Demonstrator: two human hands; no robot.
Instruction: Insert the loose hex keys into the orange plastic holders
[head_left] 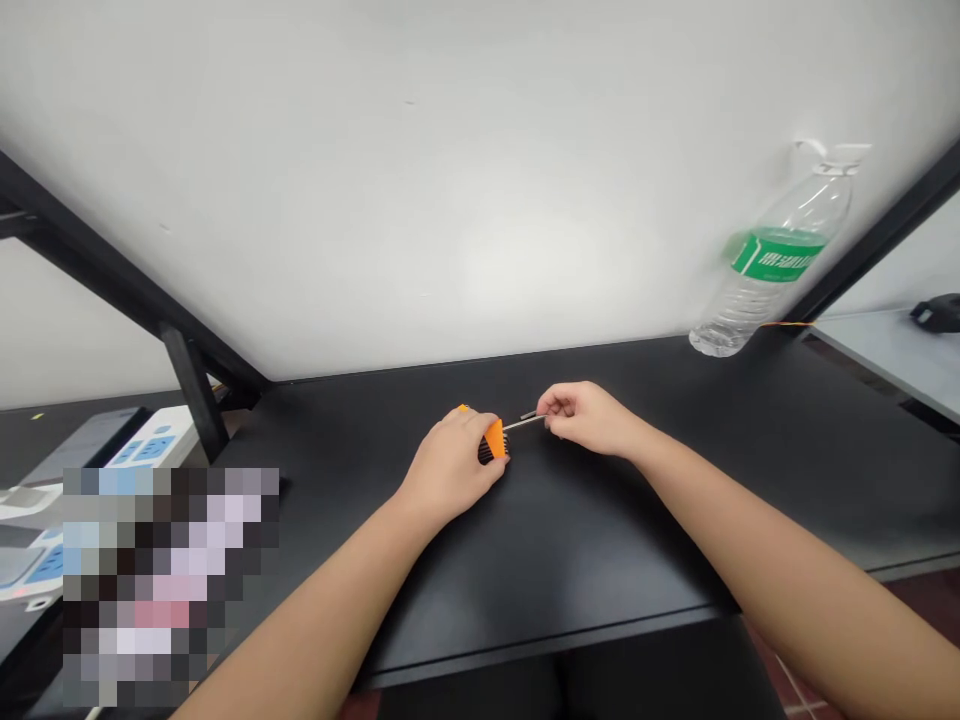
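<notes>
My left hand (456, 455) is wrapped round an orange and black hex key holder (495, 438), holding it on the black tabletop. Dark parallel bars show at the holder's right side; the rest is covered by my fingers. To its right, my right hand (581, 412) pinches a thin metal hex key (525, 423). The key's far end meets the orange edge of the holder; whether it is still seated inside, I cannot tell. A short dark piece (528, 414) shows just behind the key at my right fingertips.
A clear plastic bottle (776, 255) with a green label stands against the pale wall at the back right. White power strips (150, 445) lie at the left, beside a pixelated area. Black metal frame bars (193, 385) rise at both sides of the black table (585, 560).
</notes>
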